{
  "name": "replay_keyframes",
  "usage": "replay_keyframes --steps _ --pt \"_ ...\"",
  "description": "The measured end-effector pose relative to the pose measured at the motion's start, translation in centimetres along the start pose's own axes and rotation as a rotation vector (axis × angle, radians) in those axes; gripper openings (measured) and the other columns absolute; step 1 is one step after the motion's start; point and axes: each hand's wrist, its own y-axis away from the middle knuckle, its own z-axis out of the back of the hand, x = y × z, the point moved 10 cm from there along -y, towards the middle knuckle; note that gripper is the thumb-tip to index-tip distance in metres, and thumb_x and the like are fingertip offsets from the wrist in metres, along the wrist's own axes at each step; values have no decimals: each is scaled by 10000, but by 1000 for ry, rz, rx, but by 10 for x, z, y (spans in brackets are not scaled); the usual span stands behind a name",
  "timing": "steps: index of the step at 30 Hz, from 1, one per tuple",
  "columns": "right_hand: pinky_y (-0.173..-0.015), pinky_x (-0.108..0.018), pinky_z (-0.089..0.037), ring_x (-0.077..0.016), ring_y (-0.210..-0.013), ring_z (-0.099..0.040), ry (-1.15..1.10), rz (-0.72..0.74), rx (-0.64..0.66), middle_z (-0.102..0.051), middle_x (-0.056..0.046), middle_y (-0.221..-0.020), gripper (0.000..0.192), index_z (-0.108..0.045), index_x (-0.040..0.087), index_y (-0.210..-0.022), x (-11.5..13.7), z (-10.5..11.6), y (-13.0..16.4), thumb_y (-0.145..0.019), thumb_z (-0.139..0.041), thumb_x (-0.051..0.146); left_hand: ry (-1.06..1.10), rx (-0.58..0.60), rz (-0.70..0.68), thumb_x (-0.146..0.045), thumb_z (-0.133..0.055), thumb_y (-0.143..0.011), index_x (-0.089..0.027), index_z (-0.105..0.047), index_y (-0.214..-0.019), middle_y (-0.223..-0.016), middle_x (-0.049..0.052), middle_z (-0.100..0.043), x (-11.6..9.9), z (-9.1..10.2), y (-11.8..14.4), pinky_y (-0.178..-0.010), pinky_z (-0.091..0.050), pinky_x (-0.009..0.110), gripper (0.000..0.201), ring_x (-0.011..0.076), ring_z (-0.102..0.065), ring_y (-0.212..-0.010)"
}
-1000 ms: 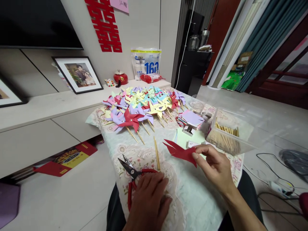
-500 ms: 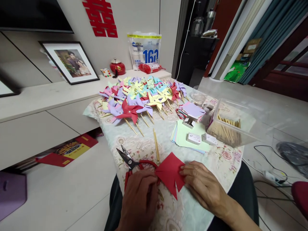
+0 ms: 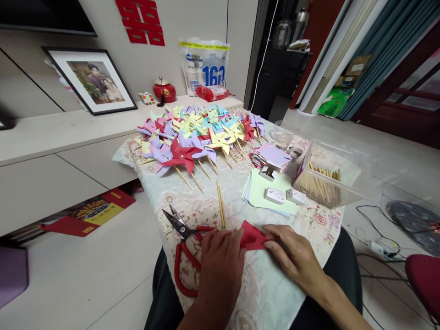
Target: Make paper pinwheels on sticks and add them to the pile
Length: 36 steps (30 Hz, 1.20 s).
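Note:
A red paper piece [image 3: 252,237] lies on the floral cloth [image 3: 275,293] near the table's front edge. My left hand [image 3: 222,268] lies flat, its fingers pressing down on the paper's left part. My right hand [image 3: 295,259] touches the paper's right corner with its fingertips. Red-handled scissors [image 3: 184,250] lie open just left of my left hand. Two wooden sticks [image 3: 220,210] lie just behind the paper.
A pile of coloured paper pinwheels [image 3: 199,135] fills the far half of the table. Stacked paper sheets [image 3: 264,192] carry small boxes [image 3: 275,195]. A clear tub of sticks [image 3: 321,183] stands at the right. A cabinet [image 3: 51,151] is at the left.
My right hand brought the red paper down from the air to the cloth. My left hand moved off the scissors onto the paper, which now looks folded flatter.

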Motion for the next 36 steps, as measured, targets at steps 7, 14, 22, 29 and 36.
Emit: replay_keyframes --steps 7,14,22,29,36 --pt "-723 -318 -584 -192 -773 -696 -19 -134 -49 -706 -29 -878 423 -515 234 -1378 -18 -9 -1 -960 -571 212 -77 -34 85 -144 -513 -914 -131 -595 -1256 -934 82 -732 -2 -2 0 -889 -446 484 352 277 -627 -891" --pt "-692 -323 -588 -198 -743 -697 -48 -221 29 -711 -40 -859 395 -542 213 -1351 -28 -21 -7 -957 -559 229 -157 -142 18 -100 -535 -908 -124 -610 -1274 -1178 140 -702 -15 6 5 -1010 -422 490 374 322 -603 -1158" --pt "-664 -316 -579 -193 -700 -698 -87 -308 41 -722 -26 -840 380 -557 213 -1331 -35 -20 -6 -952 -558 235 63 -208 -278 -123 -465 -976 -107 -715 -1152 -1166 79 -758 -69 12 22 -1167 -334 407 306 245 -596 -1250" --pt "-578 -250 -534 -146 -610 -628 -97 -305 -122 -673 7 -770 355 -570 208 -1303 -30 4 -8 -949 -591 236 50 -201 -328 -96 -439 -957 -110 -737 -1053 -1097 102 -773 -74 5 24 -1055 -448 393 314 255 -651 -1156" --pt "-717 -264 -551 -157 -757 -651 -111 -235 -54 -675 -7 -861 425 -529 245 -1370 -22 6 1 -954 -609 218 -50 -182 -254 -131 -328 -990 -114 -726 -1022 -997 107 -780 -66 -6 26 -878 -483 412 400 260 -701 -904"
